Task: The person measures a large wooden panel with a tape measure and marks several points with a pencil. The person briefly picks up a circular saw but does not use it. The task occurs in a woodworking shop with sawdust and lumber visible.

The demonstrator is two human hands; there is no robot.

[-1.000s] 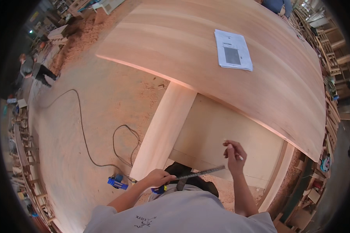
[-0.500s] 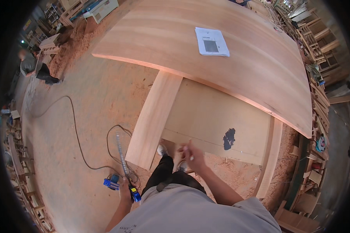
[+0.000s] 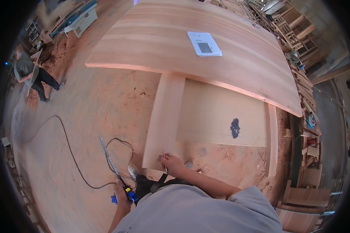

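My left hand [image 3: 122,196] is closed around a blue and yellow tape measure [image 3: 131,193]. Its metal blade [image 3: 108,154] is drawn out and slants up and away over the floor. My right hand [image 3: 173,164] rests at the near end of a pale wooden plank [image 3: 161,124], fingers pinched on a thin reddish pencil [image 3: 163,155]. The plank runs away from me to a large wooden panel [image 3: 151,42], whose near edge overlaps its far end. Beside my left hand, a blue tool [image 3: 114,200] on the floor is mostly hidden.
Printed sheets [image 3: 204,44] lie on the panel. Right of the plank are a beige board [image 3: 214,108] with a dark patch and a second plank [image 3: 271,139]. A cord [image 3: 72,155] loops across the dusty floor. A person [image 3: 33,73] stands far left; stacked timber [image 3: 299,85] lines the right.
My right hand has moved left, from open air beside the plank to its near end. My left hand still holds the tape measure. The view has shifted, and the person at left now stands more upright.
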